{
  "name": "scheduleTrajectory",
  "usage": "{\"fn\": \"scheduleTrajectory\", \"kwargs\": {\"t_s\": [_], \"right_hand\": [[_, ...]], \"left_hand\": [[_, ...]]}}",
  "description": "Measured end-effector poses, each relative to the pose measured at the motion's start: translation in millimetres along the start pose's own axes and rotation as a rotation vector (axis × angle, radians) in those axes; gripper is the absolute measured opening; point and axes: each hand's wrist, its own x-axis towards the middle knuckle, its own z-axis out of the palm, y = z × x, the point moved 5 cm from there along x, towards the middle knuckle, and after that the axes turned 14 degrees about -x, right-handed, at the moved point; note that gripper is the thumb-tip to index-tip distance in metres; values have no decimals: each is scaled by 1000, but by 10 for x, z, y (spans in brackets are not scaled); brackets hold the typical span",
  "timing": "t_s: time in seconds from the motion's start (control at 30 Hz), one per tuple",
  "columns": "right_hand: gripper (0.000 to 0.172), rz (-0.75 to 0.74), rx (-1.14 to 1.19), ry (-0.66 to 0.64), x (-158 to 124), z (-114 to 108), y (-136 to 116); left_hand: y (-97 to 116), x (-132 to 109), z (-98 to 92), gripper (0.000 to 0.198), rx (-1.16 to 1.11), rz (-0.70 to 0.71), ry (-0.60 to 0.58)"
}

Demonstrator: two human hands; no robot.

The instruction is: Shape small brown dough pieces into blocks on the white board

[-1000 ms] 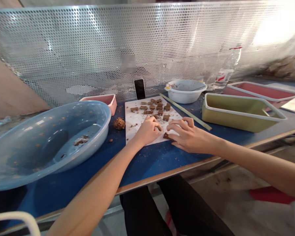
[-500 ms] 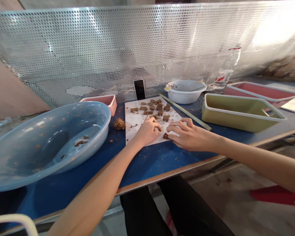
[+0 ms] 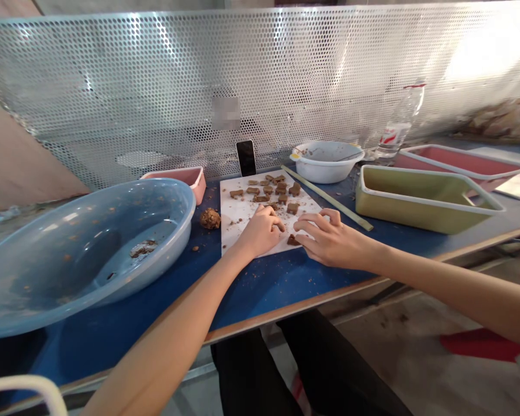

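Note:
My left hand [image 3: 262,230] rests over the near part of a white board [image 3: 230,216], its fingers curled inward; whatever they may hold is hidden. Facing it from the right is my right hand [image 3: 325,236], with bent fingers spread apart. Its lower fingertips are at a small dark brown piece [image 3: 292,240] on the board's near edge; whether they touch it I cannot tell. Farther back on the board lie several small, shaped brown pieces [image 3: 280,189] of a dough-like or clay-like material, among loose crumbs. Left of the board sits a rough brown lump [image 3: 210,219].
A large blue basin [image 3: 173,231] stands at the left, before a pink container [image 3: 198,184]. A phone [image 3: 246,158] leans on the perforated metal screen [image 3: 164,104]. To the right are a strip [image 3: 329,199], a white bowl [image 3: 327,170], a green bin [image 3: 407,202] and a bottle [image 3: 396,130].
My right hand has shifted very slightly, and a little more of the dark brown piece by its fingertips shows. My left hand and the other pieces look the same.

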Motion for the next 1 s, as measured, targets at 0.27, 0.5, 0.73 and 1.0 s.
{"fn": "scheduleTrajectory", "kwargs": {"t_s": [0.27, 0.5, 0.73, 1.0], "right_hand": [[12, -10, -73, 1, -1, 22, -45], [10, -7, -75, 39, -15, 33, -53], [12, -4, -49, 47, 40, 18, -16], [9, -29, -52, 30, 97, 7, 36]], "left_hand": [[1, -7, 6, 42, 0, -8, -6], [3, -2, 3, 43, -2, -7, -3], [-6, -6, 14, 41, 2, 3, -1], [-15, -4, 25, 42, 1, 1, -6]]}}
